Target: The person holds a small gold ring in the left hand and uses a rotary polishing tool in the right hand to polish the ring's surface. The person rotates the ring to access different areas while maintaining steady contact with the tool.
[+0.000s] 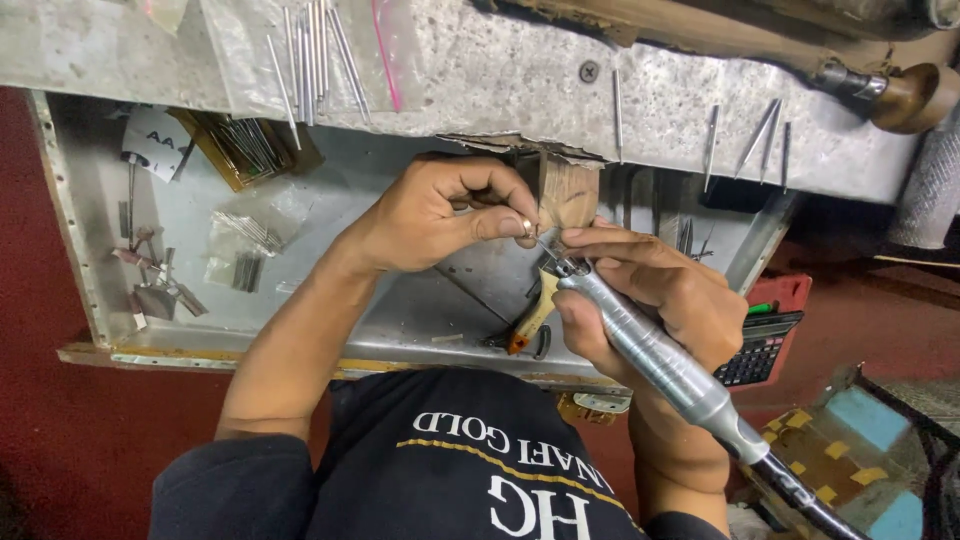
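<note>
My left hand [440, 212] pinches a small shiny ring [526, 228] between thumb and fingers, resting it against a worn wooden bench peg [568, 192]. My right hand [655, 295] grips a silver rotary handpiece [655, 360] like a pen. Its thin bit [548, 245] points up-left and meets the ring at my left fingertips. A dark cable [800, 492] runs from the handpiece toward the lower right.
A metal tray drawer [90, 290] under the bench holds small burs, bits and plastic bags [245, 245]. Several thin steel rods [310, 60] lie on the grey bench top. A wooden-handled tool [533, 318] rests in the tray. A black calculator [760, 345] sits in a red box at right.
</note>
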